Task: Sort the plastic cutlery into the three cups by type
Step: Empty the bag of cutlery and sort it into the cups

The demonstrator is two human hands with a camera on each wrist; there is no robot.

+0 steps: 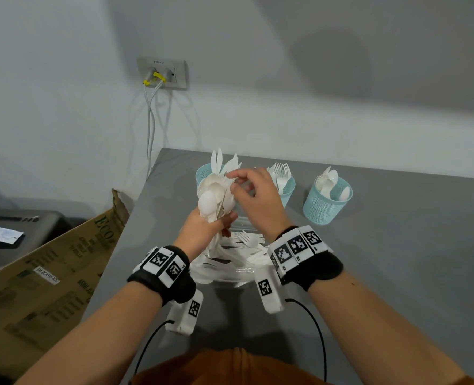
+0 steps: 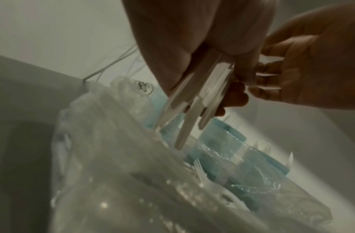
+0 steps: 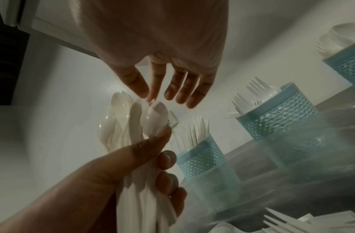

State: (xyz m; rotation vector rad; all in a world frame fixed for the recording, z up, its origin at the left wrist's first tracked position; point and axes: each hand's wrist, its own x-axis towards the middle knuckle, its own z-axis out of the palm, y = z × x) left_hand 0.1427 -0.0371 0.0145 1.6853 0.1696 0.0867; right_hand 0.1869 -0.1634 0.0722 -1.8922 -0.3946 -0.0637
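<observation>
A cardboard box [image 1: 49,262] at eight o'clock of the hands carried green print, of which "ECO" and "MINI" could be read; a white sticker on it was too small to make out. The wall socket [image 1: 163,73] at eleven o'clock bore a faint code above its two plugs, unreadable, and grey cables [image 1: 151,120] hung from it. The wristbands showed black-and-white square markers.

The left hand [image 1: 202,232] gripped a bunch of white spoons [image 1: 213,195] by the handles, bowls up, over the grey worktop [image 1: 397,259]. The right hand [image 1: 255,201] reached in from three o'clock with fingers loosely spread, thumb and forefinger closing on the tip of one spoon bowl; whether they pinched it was hard to tell.

Three pale-blue cups stood in a row at twelve to two o'clock: the knife cup [image 1: 205,173], half hidden behind the spoons, the fork cup [image 1: 287,187], partly covered by the right hand, and the spoon cup [image 1: 327,201] standing clear. Under the wrists lay a pile of loose cutlery [image 1: 244,245] on a clear plastic bag [image 2: 112,157], which veiled the cups in the left wrist view. A dark device [image 1: 13,232] at nine o'clock was cut off by the box.
</observation>
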